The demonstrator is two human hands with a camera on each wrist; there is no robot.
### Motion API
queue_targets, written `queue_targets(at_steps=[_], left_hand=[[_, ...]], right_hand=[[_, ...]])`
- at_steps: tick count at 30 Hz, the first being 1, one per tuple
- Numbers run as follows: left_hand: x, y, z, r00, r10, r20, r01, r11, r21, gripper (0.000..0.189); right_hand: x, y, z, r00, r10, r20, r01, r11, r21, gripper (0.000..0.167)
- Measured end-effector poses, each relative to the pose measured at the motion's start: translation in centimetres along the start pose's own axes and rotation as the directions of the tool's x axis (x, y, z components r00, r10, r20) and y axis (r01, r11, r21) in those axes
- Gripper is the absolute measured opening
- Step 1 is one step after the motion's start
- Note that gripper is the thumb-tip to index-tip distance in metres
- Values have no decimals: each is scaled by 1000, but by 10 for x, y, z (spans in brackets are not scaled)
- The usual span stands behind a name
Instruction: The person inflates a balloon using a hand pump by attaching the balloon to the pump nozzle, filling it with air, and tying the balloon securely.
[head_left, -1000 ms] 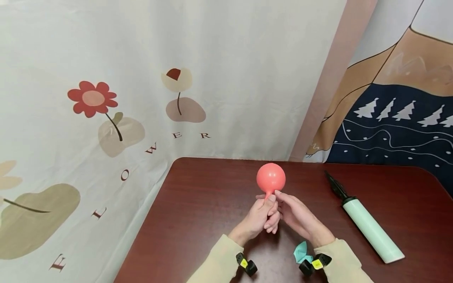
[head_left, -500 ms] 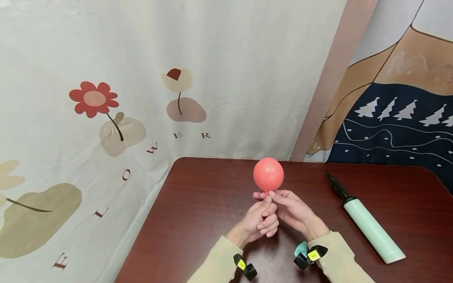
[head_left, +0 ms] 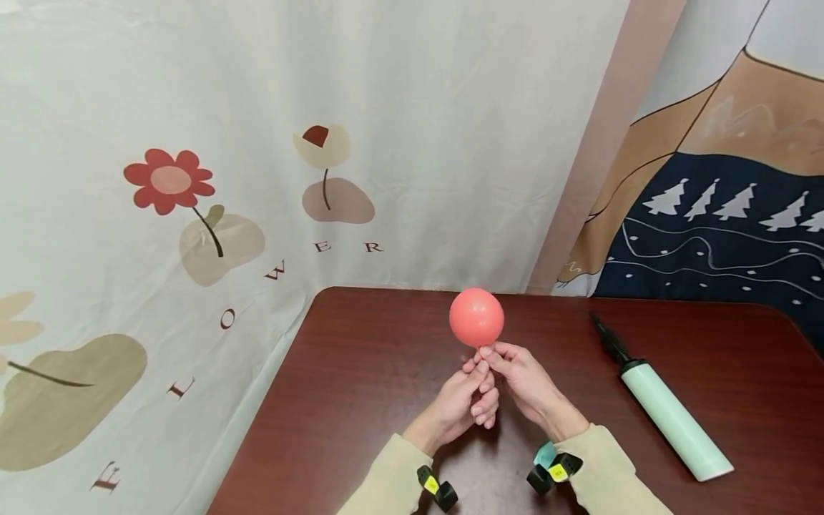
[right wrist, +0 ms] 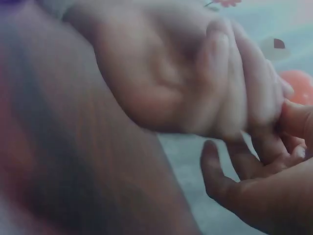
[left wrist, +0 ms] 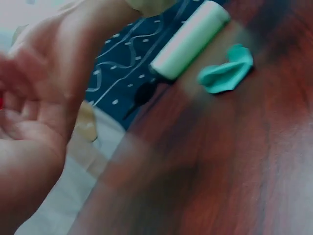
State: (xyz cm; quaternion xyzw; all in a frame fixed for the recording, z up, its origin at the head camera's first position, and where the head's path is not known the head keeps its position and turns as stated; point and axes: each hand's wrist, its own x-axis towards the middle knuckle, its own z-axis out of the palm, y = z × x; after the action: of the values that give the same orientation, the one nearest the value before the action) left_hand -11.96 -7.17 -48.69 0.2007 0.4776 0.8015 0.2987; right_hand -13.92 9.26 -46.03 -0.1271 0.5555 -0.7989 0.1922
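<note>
A round, inflated coral-pink balloon point(head_left: 477, 317) stands neck down above the far part of the table in the head view. Thumb and fingers of my left hand point(head_left: 460, 404) pinch the end of its neck from below. My right hand point(head_left: 531, 386) pinches the neck just under the round body, its thumb and forefinger right by the left thumb. Fingers cover most of the neck. In the right wrist view the balloon point(right wrist: 297, 88) peeks out behind the curled left hand point(right wrist: 186, 73). The left wrist view shows blurred palms, with only a sliver of red at its edge.
A mint-green hand pump point(head_left: 676, 422) with a black nozzle lies on the right of the dark red table point(head_left: 360, 372). One limp teal balloon point(left wrist: 227, 73) lies near the right wrist. Behind the table hangs a flower-printed curtain point(head_left: 438, 143).
Both hands and the pink balloon have shifted left and slightly up. My right thumb and forefinger have closed on the neck beneath the balloon's body. The pump lies still.
</note>
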Motion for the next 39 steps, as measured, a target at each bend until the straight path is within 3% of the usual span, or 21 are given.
queue_targets(at_steps=[3,5,7,8,10,12,13,14,16,18,19,21,24,27,29,32,35,39], left_hand=[[-10,7,-9,999,-40,2,40,999,22,41],[-17,11,-15,1000,-8,-15,10,997,82,40],[-21,15,-17,994,82,-73,-68,983,173,39],[-22,18,-18,983,145,-111,-115,964,239,37],[-21,23,-16,938,309,-157,-228,891,394,30],[-18,30,-12,878,459,-133,-317,768,557,22],[-15,33,-10,847,525,-86,-356,679,642,17],[-13,37,-8,816,577,-20,-391,578,716,14],[-7,44,-4,769,627,124,-433,368,823,9],[1,51,-1,733,622,274,-443,132,887,8],[5,55,0,726,599,339,-441,27,897,11],[13,63,2,735,522,434,-420,-152,895,21],[23,73,4,779,369,506,-363,-393,845,46],[31,80,7,835,230,500,-295,-581,759,71],[36,84,9,858,163,488,-267,-670,693,82],[41,89,12,876,103,472,-255,-731,633,87],[45,91,12,885,57,462,-265,-753,602,89],[51,92,11,885,-12,465,-298,-782,547,85]], right_hand=[[3,-5,-4,999,-36,-41,28,980,-196,25],[3,-10,-9,996,-62,-64,37,942,-334,28],[2,-14,-14,993,-81,-80,35,885,-465,27],[2,-16,-15,993,-85,-85,29,858,-513,26],[0,-18,-17,992,-86,-94,15,814,-581,23],[-1,-19,-18,992,-82,-94,4,777,-630,20],[-1,-19,-18,992,-83,-92,2,753,-658,20],[-2,-20,-19,993,-83,-89,-1,724,-689,19],[-3,-22,-20,991,-108,-72,12,631,-776,18],[-5,-25,-22,990,-128,-51,25,527,-849,16],[-6,-27,-23,990,-137,-37,34,483,-875,15],[-7,-32,-25,990,-142,-8,53,423,-905,11],[-9,-38,-27,992,-121,24,71,402,-913,15],[-11,-42,-27,992,-114,54,93,373,-923,21],[-11,-44,-28,992,-109,64,99,354,-930,21],[-12,-47,-28,994,-90,65,93,350,-932,19],[-12,-48,-29,995,-76,66,89,351,-932,18],[-12,-50,-30,994,-80,74,97,335,-937,15]])
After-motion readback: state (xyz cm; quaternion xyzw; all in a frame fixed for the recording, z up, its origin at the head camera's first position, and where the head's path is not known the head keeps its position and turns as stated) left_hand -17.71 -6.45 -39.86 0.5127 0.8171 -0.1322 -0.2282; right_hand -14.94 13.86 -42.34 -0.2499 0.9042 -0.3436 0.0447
